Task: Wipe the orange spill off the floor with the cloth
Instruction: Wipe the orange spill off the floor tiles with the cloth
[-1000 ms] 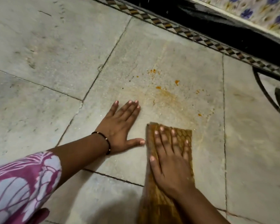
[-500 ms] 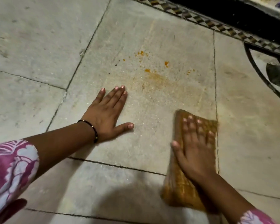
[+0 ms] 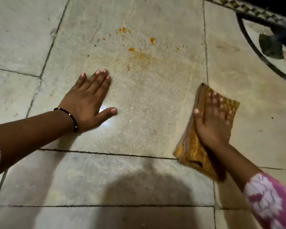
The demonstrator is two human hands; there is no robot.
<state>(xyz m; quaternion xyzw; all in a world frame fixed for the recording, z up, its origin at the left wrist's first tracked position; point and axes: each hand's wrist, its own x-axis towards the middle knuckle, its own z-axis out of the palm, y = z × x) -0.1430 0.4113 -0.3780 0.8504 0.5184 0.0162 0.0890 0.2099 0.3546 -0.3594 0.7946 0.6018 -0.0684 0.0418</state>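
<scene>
Two hands lie flat on the floor (image 3: pixel 40 38): our left hand (image 3: pixel 87 103) rests bare, fingers straight; our right hand (image 3: pixel 213 119) presses the folded cloth (image 3: pixel 195 152) with straight fingers, well right of the orange spill (image 3: pixel 139 55).
</scene>
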